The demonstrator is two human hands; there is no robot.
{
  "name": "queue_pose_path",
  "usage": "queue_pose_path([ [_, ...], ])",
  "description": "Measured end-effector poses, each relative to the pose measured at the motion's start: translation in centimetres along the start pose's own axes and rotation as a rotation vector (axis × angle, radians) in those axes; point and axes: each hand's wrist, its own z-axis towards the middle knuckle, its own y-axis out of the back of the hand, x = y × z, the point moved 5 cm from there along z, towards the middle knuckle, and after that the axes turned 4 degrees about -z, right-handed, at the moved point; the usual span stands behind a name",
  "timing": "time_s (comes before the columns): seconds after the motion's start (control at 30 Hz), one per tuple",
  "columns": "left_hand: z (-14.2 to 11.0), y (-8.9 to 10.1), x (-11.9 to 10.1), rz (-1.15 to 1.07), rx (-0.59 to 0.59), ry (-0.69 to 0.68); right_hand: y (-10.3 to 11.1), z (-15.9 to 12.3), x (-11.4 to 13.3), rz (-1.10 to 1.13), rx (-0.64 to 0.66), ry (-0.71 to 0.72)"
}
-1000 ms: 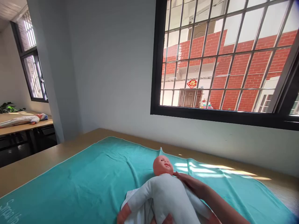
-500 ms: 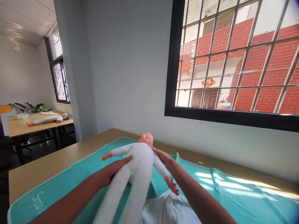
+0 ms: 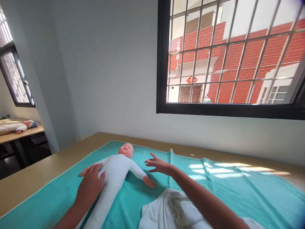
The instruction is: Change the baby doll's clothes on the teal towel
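A baby doll (image 3: 114,173) in a white body suit lies face up on a teal blanket (image 3: 133,203), head toward the wall. My left hand (image 3: 91,184) rests at the doll's side by its hip and arm, fingers spread, not wrapped round it. Off to the right of the doll, my right hand (image 3: 158,164) hovers over the blanket with fingers apart and nothing in them. Below it lies a crumpled white garment (image 3: 166,208), partly covered by my right forearm.
The blanket lies on a wooden table (image 3: 78,149) against a grey wall (image 3: 114,79). A barred window (image 3: 214,109) is above it at the right. At the far left, another doll (image 3: 21,126) lies on a second table.
The doll, held between both hands before, now lies flat and further left on the blanket. My right hand has let go and moved away; my left hand has loosened. The view has turned right.
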Motion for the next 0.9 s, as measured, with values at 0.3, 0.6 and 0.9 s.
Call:
queue_pose_path([
  [0.3, -11.6, -14.0, -17.4, -0.079, 0.633, -0.385, 17.6, -35.1, -8.3, -1.003, -0.574, -0.236],
  [0.6, -13.4, -9.0, -26.6, -0.323, 0.399, -0.178, 12.0, -37.4, -1.7, -0.851, -0.827, 0.136],
  [0.9, -17.9, 3.3, -32.6, -1.081, 0.557, -0.408, -0.3, -33.2, 7.1, 0.361, -0.335, 0.342],
])
